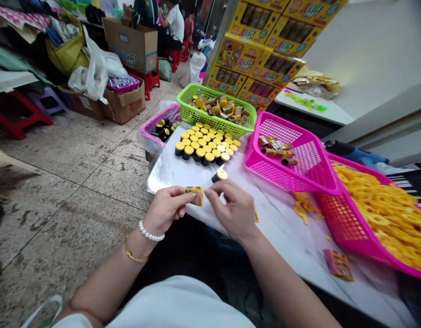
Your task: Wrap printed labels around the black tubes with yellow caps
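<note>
My left hand (167,207) pinches a small yellow printed label (195,196) between thumb and fingers, above the near edge of the table. Close to the label's right edge is my right hand (232,207), its thumb and forefinger curled together in a pinch; whatever lies between them is too small to make out. A bit of orange and yellow print (256,214) peeks out beside the right palm. Just beyond the hands, a single black tube with a yellow cap (219,176) leans on the table. Behind it stand rows of similar yellow-capped black tubes (206,143).
A green basket (213,119) holds labelled tubes; a pink basket (292,180) has several more. Yellow rings fill another pink basket (353,246) at right. A bundle of printed labels (338,265) lies near the front edge. Yellow display boxes (258,50) are stacked behind.
</note>
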`<state>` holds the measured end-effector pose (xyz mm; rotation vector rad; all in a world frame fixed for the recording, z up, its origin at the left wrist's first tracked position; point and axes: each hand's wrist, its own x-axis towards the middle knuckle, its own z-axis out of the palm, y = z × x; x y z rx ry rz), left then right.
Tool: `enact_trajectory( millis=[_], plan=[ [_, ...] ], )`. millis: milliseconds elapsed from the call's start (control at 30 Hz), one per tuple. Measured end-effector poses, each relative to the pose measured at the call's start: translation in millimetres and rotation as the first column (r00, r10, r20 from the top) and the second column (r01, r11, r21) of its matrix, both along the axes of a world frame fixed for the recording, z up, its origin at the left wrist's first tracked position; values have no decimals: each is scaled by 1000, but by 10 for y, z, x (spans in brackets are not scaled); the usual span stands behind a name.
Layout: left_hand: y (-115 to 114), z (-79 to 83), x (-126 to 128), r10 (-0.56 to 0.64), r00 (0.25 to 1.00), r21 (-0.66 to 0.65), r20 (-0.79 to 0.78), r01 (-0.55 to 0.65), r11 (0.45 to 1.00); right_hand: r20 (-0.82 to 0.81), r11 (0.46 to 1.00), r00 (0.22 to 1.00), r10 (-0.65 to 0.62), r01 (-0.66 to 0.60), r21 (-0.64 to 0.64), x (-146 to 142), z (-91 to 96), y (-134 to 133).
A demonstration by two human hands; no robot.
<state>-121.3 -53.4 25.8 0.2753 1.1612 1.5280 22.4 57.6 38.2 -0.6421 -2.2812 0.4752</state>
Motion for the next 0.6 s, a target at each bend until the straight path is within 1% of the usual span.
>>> enact_trajectory(
  millis=[67,100,133,167,200,233,267,300,333,367,400,433,467,500,533,600],
  plan=[
    [13,-14,2,-4,997,-11,77,5,1000,18,992,995,-95,93,83,19,-12,208],
    [23,-17,2,-7,993,-6,116,7,1000,55,986,990,-132,126,105,25,-35,310],
    [35,-17,1,-8,988,3,155,8,1000,100,984,983,-157,147,97,32,-64,396],
    [48,-13,-3,-11,981,15,193,8,1000,132,985,977,-170,164,52,41,-95,461],
    [61,-5,-10,-12,973,27,230,5,1000,133,984,976,-172,178,-32,53,-120,499],
    [74,5,-18,-10,964,37,266,0,999,99,973,982,-159,173,-153,68,-135,509],
    [86,18,-28,-7,954,42,300,-6,999,34,944,990,-134,138,-301,86,-138,495],
    [97,32,-37,-1,943,45,332,-15,999,-53,889,994,-100,66,-452,106,-128,461],
    [109,47,-45,3,933,47,359,-22,999,-149,810,987,-64,-35,-585,125,-108,414],
    [122,60,-50,4,924,48,382,-24,999,-238,717,971,-33,-143,-682,142,-80,361],
    [136,71,-51,1,917,49,400,-23,999,-313,630,950,-15,-234,-740,154,-50,306],
    [150,79,-50,-5,911,50,413,-18,999,-366,569,931,-16,-292,-769,159,-21,254],
    [165,84,-46,-11,906,53,424,-13,999,-400,541,916,-34,-320,-778,158,5,209],
    [178,86,-40,-16,902,55,432,-9,998,-413,537,909,-52,-323,-779,152,27,171],
    [191,85,-34,-20,898,57,440,-6,998,-408,549,911,-66,-309,-777,143,45,142],
    [209,77,-25,-26,891,61,453,-2,998,-371,598,926,-76,-255,-760,127,75,104]
  ],
)
